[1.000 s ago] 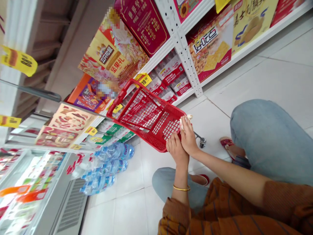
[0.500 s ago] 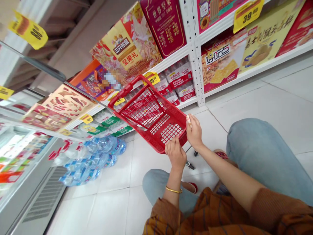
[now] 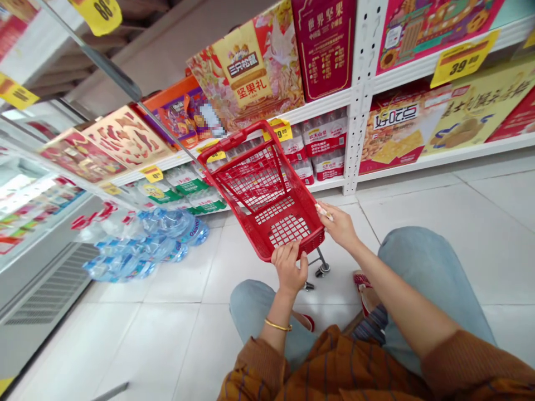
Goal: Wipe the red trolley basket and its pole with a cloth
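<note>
White metal shelving [image 3: 358, 94], boxed nut gift sets [image 3: 246, 67], bottled water [image 3: 144, 248], refrigerated case [image 3: 42, 278]

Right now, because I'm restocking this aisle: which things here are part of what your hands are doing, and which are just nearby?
In use: red wheeled shopping basket, left hand on its rim, right hand with a small pale item.

Just nearby: bottled-water packs on the floor, maroon gift box on the shelf.

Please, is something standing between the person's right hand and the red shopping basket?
Yes: a small pale item, too small to identify, lies between the right hand and the rim of the red shopping basket.
</note>
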A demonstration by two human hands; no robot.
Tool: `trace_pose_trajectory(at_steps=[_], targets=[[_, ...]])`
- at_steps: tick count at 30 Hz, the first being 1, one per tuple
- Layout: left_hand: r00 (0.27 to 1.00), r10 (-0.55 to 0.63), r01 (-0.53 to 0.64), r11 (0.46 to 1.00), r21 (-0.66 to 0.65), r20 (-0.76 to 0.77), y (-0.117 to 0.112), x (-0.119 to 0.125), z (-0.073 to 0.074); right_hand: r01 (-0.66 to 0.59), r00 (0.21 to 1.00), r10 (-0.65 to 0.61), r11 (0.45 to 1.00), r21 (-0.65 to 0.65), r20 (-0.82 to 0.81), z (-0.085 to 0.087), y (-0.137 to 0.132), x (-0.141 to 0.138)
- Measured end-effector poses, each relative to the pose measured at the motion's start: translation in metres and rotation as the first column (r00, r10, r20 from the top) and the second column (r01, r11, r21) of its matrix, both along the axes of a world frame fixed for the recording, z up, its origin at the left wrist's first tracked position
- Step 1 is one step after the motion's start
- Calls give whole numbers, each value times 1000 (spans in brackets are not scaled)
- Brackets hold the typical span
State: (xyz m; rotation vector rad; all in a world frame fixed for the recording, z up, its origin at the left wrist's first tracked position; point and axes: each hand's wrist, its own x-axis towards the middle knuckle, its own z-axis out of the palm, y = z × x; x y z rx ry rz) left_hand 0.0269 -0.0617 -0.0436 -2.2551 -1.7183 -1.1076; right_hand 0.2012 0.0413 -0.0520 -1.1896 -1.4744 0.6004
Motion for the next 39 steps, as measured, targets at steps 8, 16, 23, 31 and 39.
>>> trace_pose_trajectory(at_steps=[8, 16, 23, 31, 39], targets=[[994, 17, -14, 999, -35, 112, -12, -34, 9, 6, 996, -12, 998, 62, 90, 3, -41, -29], [975, 15, -3, 999, -55, 222, -19, -47, 17, 9, 985, -31, 992, 127, 170, 0, -70, -40], [975, 15, 4, 996, -86, 221, -22, -64, 18, -60, 979, 15, 975, 216, 205, 0, -95, -46], [984, -5, 25, 994, -105, 180, -13, -95, 22, -250, 937, 165, 932, 261, 309, -4, -107, -50], [989, 125, -118, 990, -80, 80, -18, -80, 18, -402, 873, 272, 870, 284, 405, 2, -108, -50]])
